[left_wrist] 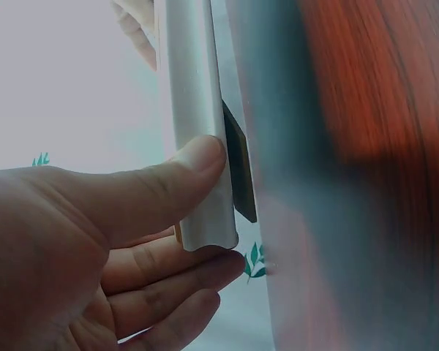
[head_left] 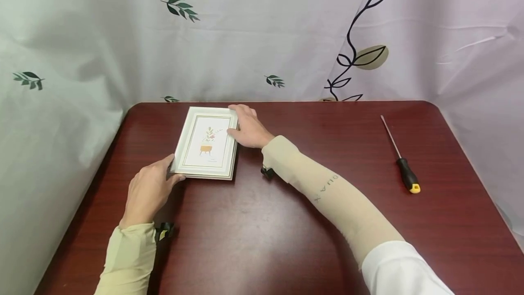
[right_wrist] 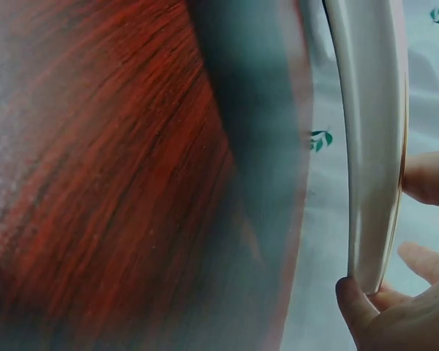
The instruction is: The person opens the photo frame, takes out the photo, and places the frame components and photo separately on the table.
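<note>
A white picture frame (head_left: 186, 138) with a thin gold inner line holds a print of a potted plant, facing up on the left side of the table. My left hand (head_left: 149, 190) grips its near left corner. In the left wrist view the thumb (left_wrist: 205, 155) presses the moulded side, with the other fingers around the corner. A dark flap (left_wrist: 239, 164) juts out from the frame's back. At the far right corner, my right hand (head_left: 250, 129) holds the right side. The right wrist view shows fingertips (right_wrist: 355, 298) at the frame's end.
On the right of the dark red wooden table (head_left: 311, 135) lies a screwdriver (head_left: 406, 174) with a black and yellow handle, its tip pointing away. A pale curtain (head_left: 229, 49) with leaf prints hangs behind the table and along its sides.
</note>
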The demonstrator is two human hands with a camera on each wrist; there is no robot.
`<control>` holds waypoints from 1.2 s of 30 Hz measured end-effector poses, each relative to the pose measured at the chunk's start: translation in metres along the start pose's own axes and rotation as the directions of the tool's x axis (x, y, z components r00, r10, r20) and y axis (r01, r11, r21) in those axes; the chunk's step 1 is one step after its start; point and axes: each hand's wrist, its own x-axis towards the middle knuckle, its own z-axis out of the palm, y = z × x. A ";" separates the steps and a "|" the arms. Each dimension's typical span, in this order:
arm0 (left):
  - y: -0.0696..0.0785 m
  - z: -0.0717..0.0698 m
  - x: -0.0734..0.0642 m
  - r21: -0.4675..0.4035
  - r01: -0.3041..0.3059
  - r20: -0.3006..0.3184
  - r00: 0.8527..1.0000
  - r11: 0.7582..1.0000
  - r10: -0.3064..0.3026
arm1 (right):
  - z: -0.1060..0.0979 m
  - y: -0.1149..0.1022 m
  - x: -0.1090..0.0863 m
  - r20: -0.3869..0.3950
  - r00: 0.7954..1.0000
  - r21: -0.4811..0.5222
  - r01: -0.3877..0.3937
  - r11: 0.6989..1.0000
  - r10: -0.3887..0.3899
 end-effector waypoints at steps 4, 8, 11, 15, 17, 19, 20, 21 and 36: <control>0.006 0.001 0.000 -0.005 -0.009 -0.006 1.000 1.000 0.009 | -0.003 0.002 -0.006 -0.026 1.000 0.003 -0.001 1.000 0.001; 0.011 0.003 0.000 -0.010 -0.015 -0.007 1.000 1.000 0.015 | -0.008 0.003 -0.013 -0.052 0.999 0.009 0.007 1.000 -0.006; 0.015 0.005 -0.001 -0.013 -0.022 -0.014 1.000 1.000 0.022 | -0.011 0.004 -0.018 -0.058 0.998 0.010 -0.002 1.000 0.002; 0.019 0.010 -0.002 -0.019 -0.040 -0.039 0.998 0.999 0.039 | -0.014 0.008 -0.023 -0.070 0.997 0.008 -0.015 1.000 0.016; 0.023 0.013 -0.002 -0.023 -0.053 -0.049 0.997 0.998 0.052 | -0.015 0.011 -0.026 -0.081 0.996 0.004 -0.021 1.000 0.021; 0.026 0.016 -0.002 -0.029 -0.063 -0.052 0.997 0.998 0.062 | -0.016 0.015 -0.029 -0.095 0.995 0.002 -0.023 1.000 0.023; 0.028 0.017 -0.002 -0.031 -0.066 -0.053 0.997 0.997 0.065 | -0.017 0.016 -0.030 -0.102 0.994 0.005 -0.025 1.000 0.025; 0.030 0.017 -0.002 -0.032 -0.067 -0.053 0.996 0.997 0.065 | -0.017 0.018 -0.032 -0.108 0.994 0.008 -0.025 1.000 0.026; 0.056 0.031 0.000 -0.055 -0.076 -0.052 0.996 0.996 0.073 | -0.032 0.035 -0.061 -0.184 0.979 0.055 -0.076 0.996 0.085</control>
